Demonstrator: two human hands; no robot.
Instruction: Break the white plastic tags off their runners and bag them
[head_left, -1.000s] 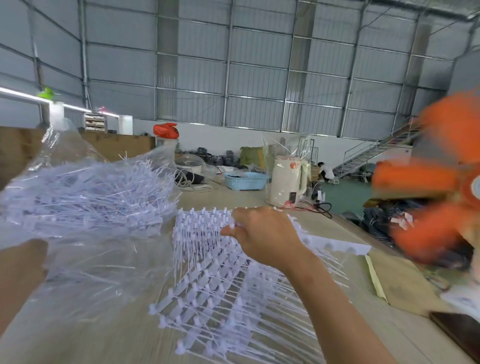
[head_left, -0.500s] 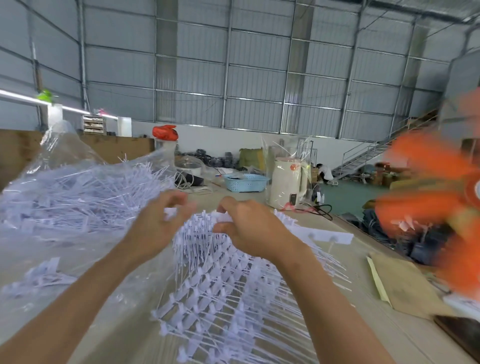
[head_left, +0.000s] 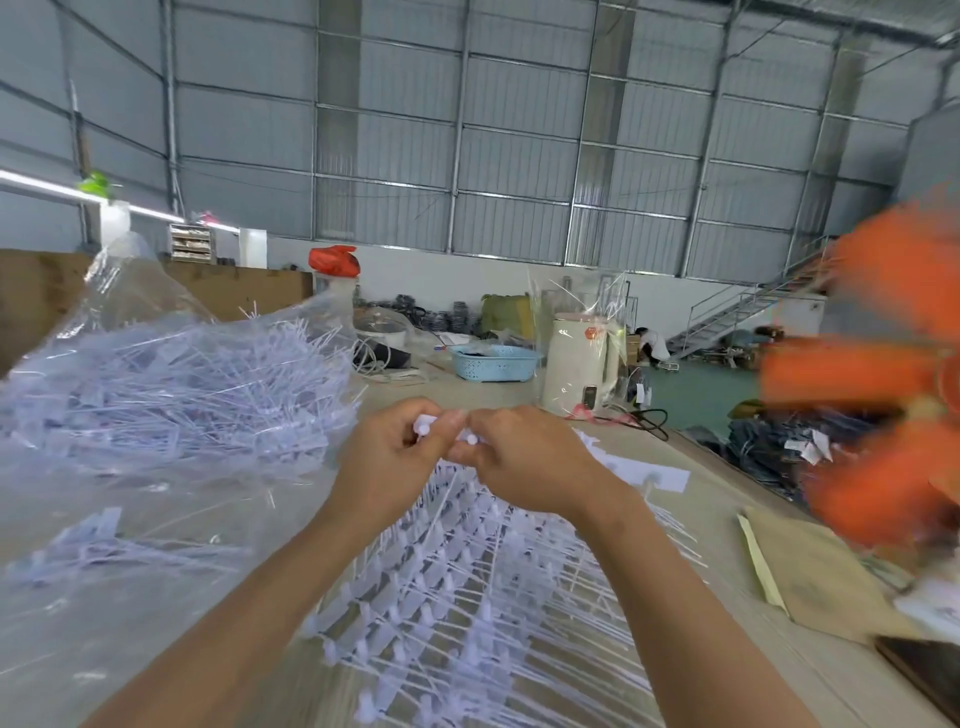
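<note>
Both hands are meeting at the middle of the view above the desk (head_left: 691, 670). The left hand (head_left: 387, 465) and the right hand (head_left: 524, 462) are each pinching the same short white runner piece (head_left: 441, 428), fingertips nearly touching, so both grips are clenching on that strip and not hanging loose. Beneath the forearms a broad sheet of white plastic tags (head_left: 467, 597), with the tags joined to their runners in rows, is lying on the desk and reaching up toward the hands. To the left a clear plastic bag (head_left: 156, 384) is sitting on the desk, bulging with loose white tags, and more loose pieces are showing through the clear film nearer the camera. Farther back a blue basket (head_left: 493, 362) and a white kettle (head_left: 579, 364) wrapped in clear film are standing near each other. At the right edge a blurred orange fan (head_left: 883, 395) is filling the frame, and a brown paper envelope (head_left: 810, 577) is lying beside the tags.
</note>
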